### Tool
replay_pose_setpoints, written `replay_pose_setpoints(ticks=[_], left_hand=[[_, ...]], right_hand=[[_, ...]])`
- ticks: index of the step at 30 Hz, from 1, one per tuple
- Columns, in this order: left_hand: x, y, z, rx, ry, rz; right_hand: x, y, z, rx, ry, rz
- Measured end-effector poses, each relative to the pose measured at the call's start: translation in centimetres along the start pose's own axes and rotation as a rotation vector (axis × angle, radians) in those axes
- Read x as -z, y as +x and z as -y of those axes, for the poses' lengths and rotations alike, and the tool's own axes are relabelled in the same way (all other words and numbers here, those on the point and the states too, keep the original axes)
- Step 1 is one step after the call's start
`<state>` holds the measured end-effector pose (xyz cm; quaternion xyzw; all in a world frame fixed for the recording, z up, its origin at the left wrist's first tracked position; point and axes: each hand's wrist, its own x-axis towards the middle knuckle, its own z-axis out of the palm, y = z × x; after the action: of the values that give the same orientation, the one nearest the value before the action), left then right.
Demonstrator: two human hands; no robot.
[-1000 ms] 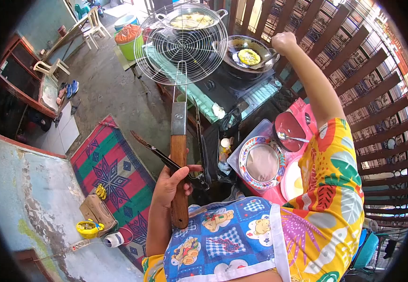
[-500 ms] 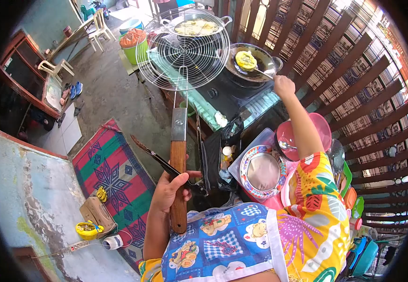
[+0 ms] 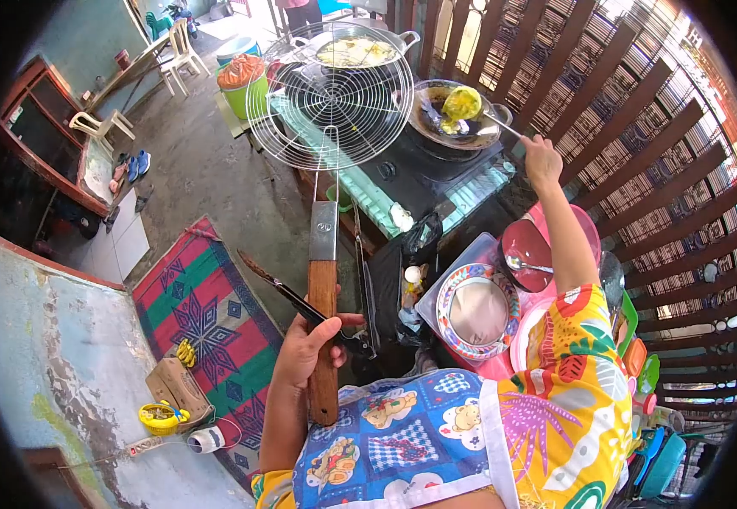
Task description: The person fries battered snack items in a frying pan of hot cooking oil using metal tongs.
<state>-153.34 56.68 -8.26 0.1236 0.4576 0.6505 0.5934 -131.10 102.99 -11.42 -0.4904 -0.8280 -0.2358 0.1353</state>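
Note:
My left hand (image 3: 307, 348) is closed around the wooden handle of a wire skimmer (image 3: 331, 102) and also grips a pair of metal tongs (image 3: 301, 303), whose arms spread on either side of the handle. The skimmer's round mesh stands up in front of the stove. My right hand (image 3: 543, 161) is closed on the handle of a ladle (image 3: 462, 103). The ladle's bowl, coated in yellow, is tipped over a dark wok (image 3: 432, 140). Yellow mixture (image 3: 452, 127) lies in the wok just below it. Behind the mesh, a wide pan (image 3: 407, 41) holds yellow frying food (image 3: 356, 51).
The black stove (image 3: 394, 182) stands on a table with green cloth. A red bowl (image 3: 525, 242) with a spoon and a patterned plate (image 3: 441, 314) are by my right side. A slatted wooden fence (image 3: 606, 110) borders the right. A patterned mat (image 3: 207, 339) covers floor at left.
My right hand has shifted right and slightly down. The ladle has tipped over, and yellow mixture now shows in the wok beneath it. My left hand holds nearly still.

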Motion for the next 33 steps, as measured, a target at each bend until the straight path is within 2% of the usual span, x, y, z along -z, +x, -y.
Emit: replay_pose_setpoints(ticks=[1,2,4,8,13,15,19,23,26,33], left_hand=[[0.1,0.2,0.1,0.003,-0.009,0.007],[0.1,0.2,0.1,0.006,-0.017,0.015],[-0.1,0.4,-0.1,0.017,-0.027,0.026],[-0.1,0.8,0.0,0.040,-0.029,0.060],[-0.2,1.0,-0.1,0.050,-0.038,0.085],[-0.2,1.0,-0.1,0.052,-0.045,0.096],[-0.2,1.0,-0.2,0.045,-0.036,0.090],[0.0,0.8,-0.4,0.035,-0.024,0.083],[0.1,0.7,-0.4,0.039,-0.017,0.059],[-0.2,0.4,-0.7,0.062,-0.021,0.065]], right_hand=[[0.4,-0.2,-0.2,0.069,-0.082,-0.105],[1.0,-0.2,-0.3,0.067,-0.086,-0.104],[2.2,-0.3,-0.3,0.242,-0.179,-0.293],[4.0,-0.9,0.4,0.283,-0.182,-0.297],[4.9,-0.9,0.9,0.157,-0.136,-0.277],[4.5,-1.1,1.3,0.082,-0.031,-0.209],[3.7,-1.3,2.2,0.031,-0.057,-0.070],[2.2,-0.9,2.0,-0.138,0.035,-0.067],[0.2,-0.6,2.9,-0.186,0.010,-0.081],[-3.5,-1.7,4.9,-0.154,-0.090,-0.238]])
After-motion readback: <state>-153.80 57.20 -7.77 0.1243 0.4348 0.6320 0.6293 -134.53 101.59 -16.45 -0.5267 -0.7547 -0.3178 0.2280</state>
